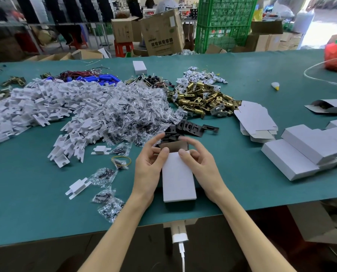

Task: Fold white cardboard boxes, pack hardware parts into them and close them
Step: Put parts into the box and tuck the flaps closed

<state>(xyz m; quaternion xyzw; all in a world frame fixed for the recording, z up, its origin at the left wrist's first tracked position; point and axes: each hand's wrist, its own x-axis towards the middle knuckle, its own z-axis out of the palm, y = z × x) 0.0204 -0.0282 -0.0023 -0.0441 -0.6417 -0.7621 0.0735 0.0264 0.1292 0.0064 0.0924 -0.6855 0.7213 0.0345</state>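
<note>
A white cardboard box (177,179) is held just above the near edge of the green table (242,183), its long side pointing away from me. Its far end flap (173,146) stands open, showing brown cardboard inside. My left hand (150,163) grips the box's left side with the thumb on the top face near the opening. My right hand (199,161) grips the right side, thumb on top and fingers curled over the open flap. What lies inside the box is hidden.
Behind the box lie black metal plates (191,127), brass latch parts (203,99), bagged screws (136,107) and white plastic pieces (36,107). Flat box blanks (255,118) and closed white boxes (305,150) sit at right. Loose screw bags (106,195) lie near my left arm.
</note>
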